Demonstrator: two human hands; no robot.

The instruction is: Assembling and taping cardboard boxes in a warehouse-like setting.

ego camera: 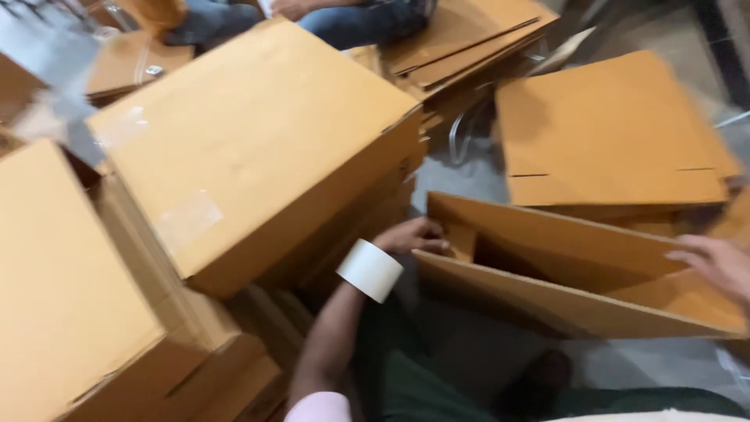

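My left hand (412,235) grips the left end of a partly unfolded brown cardboard box (547,258) that lies low in front of me. A white roll of tape (369,270) sits around my left wrist like a bracelet. My right hand (715,264) rests on the box's right edge, fingers bent over the flap. The box is half open, with its inner walls showing between my two hands.
A large closed carton (250,148) lies tilted on a stack of cartons at my left. Another carton (62,297) fills the lower left. Flat cardboard sheets (617,133) lie at the right and back (469,39). A seated person in jeans (344,19) is at the top.
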